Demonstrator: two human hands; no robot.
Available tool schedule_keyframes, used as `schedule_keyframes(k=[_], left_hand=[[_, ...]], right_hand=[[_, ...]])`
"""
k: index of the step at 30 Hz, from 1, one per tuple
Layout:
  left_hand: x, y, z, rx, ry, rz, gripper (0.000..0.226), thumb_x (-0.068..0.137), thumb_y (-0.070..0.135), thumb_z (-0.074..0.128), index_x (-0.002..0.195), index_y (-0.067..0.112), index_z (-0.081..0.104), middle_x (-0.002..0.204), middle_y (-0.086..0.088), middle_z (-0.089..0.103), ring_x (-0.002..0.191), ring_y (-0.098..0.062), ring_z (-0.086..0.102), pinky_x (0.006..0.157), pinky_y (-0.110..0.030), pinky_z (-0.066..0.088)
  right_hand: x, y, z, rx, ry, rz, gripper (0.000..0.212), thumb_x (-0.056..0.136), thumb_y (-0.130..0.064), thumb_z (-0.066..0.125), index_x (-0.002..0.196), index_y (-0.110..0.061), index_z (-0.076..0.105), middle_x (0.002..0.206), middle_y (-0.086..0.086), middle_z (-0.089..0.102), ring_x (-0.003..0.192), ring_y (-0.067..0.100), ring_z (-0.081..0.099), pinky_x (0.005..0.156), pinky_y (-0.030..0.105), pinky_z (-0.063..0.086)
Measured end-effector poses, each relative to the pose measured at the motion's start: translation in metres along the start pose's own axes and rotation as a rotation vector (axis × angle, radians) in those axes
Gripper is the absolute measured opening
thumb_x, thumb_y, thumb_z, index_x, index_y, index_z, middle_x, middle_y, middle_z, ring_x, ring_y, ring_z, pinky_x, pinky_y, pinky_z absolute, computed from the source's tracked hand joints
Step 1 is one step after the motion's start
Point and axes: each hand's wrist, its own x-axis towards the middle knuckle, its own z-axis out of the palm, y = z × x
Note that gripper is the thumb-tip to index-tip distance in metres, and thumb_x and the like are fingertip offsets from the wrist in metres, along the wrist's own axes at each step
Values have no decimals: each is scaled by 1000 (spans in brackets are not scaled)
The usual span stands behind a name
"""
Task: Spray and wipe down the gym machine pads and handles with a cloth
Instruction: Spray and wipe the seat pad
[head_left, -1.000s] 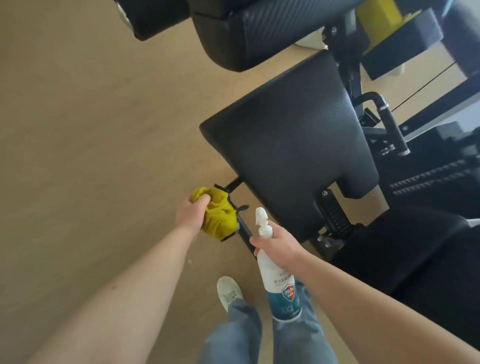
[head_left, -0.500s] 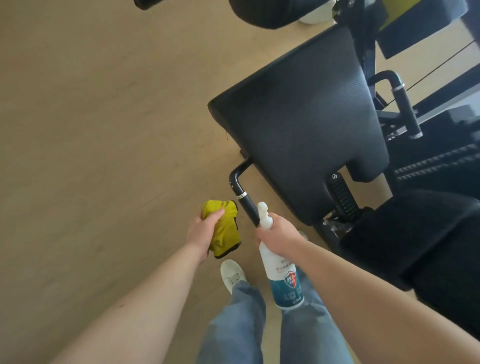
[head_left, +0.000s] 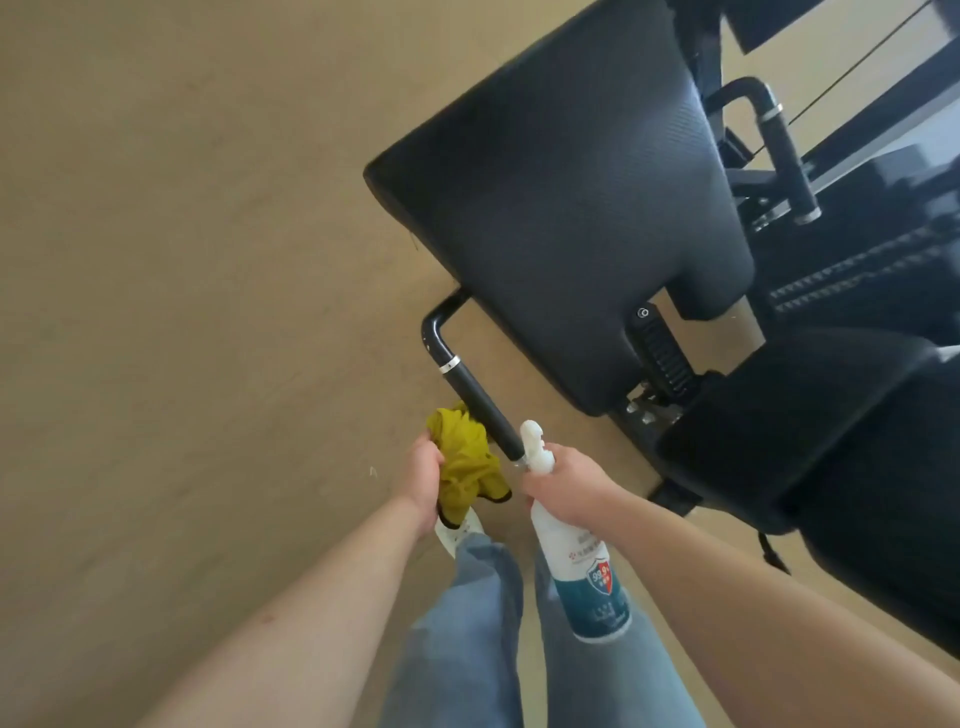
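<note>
The left hand (head_left: 423, 480) grips a bunched yellow cloth (head_left: 465, 462), fingers curled round it, just left of the near end of a black handle (head_left: 480, 402). The top of the cloth sits against that handle's lower part; whether it presses on it or only lies beside it is unclear. The right hand (head_left: 569, 488) is wrapped around the neck of a spray bottle (head_left: 584, 566), whose white nozzle (head_left: 535, 447) sits right at the tip of the handle. The bottle's body hangs down toward the person's legs (head_left: 467, 623), white above and teal below. The two hands are close together, one on each side of the handle end. The large black pad (head_left: 571, 208) lies beyond the hands, further along the handle. A second handle (head_left: 784, 150) stands on the pad's far side. Tan floor (head_left: 182, 260) fills the left.
</note>
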Motion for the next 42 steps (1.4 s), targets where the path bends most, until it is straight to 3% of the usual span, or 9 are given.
schedule_keyframes(k=[2,6,10,14,22,25,28,37,42], left_hand=[[3,-7,13,-13,-9,-3,37,98,-5,28,100,14,61,91,-16,61,69,-24,65,53,-30,59],[8,-24,42,133,-82,-56,44,97,-9,45,128,22,50,98,-12,66,81,-23,67,57,-29,60],[35,-42,61,297,-42,-141,61,79,14,79,131,26,49,104,-8,71,87,-22,71,72,-36,64],[82,-62,68,320,150,-127,62,46,51,82,103,34,66,95,4,75,89,-22,73,82,-42,64],[69,13,64,143,389,-8,28,76,43,81,92,24,68,79,7,72,75,-15,71,65,-25,59],[75,40,54,86,390,50,44,67,53,76,96,20,68,86,5,72,86,-20,70,85,-32,54],[79,54,53,-8,397,52,27,86,36,74,99,19,57,94,1,64,91,-23,61,86,-33,46],[68,-37,94,5,190,-64,26,82,32,76,106,22,70,97,-4,75,96,-24,71,92,-38,55],[69,-33,91,10,168,-147,6,85,11,78,86,12,72,66,0,74,56,-9,71,55,-23,56]], right_hand=[[0,9,-4,26,9,14,29,95,-35,65,120,-32,52,91,-4,64,80,11,65,65,25,50],[5,24,-17,77,38,53,28,92,-39,65,117,-30,56,96,1,70,84,18,70,77,35,59],[11,33,-34,143,60,56,24,90,-37,68,109,-31,55,97,3,69,87,20,70,82,39,60],[17,35,-44,175,72,39,21,90,-34,67,106,-28,56,96,5,68,87,22,69,80,39,59],[23,30,-43,208,53,32,22,91,-35,67,109,-29,55,97,4,68,88,22,71,88,46,61],[27,20,-41,157,65,17,31,91,-37,69,116,-30,53,97,1,66,86,19,69,81,39,60],[31,13,-40,149,66,-18,30,92,-38,69,116,-31,51,96,-1,65,84,17,68,71,32,55],[46,14,-40,289,72,-51,18,86,-30,70,100,-29,58,93,3,70,86,20,70,83,44,61],[50,27,-37,299,87,-34,19,88,-29,70,102,-29,56,93,1,66,85,17,66,74,35,55]])
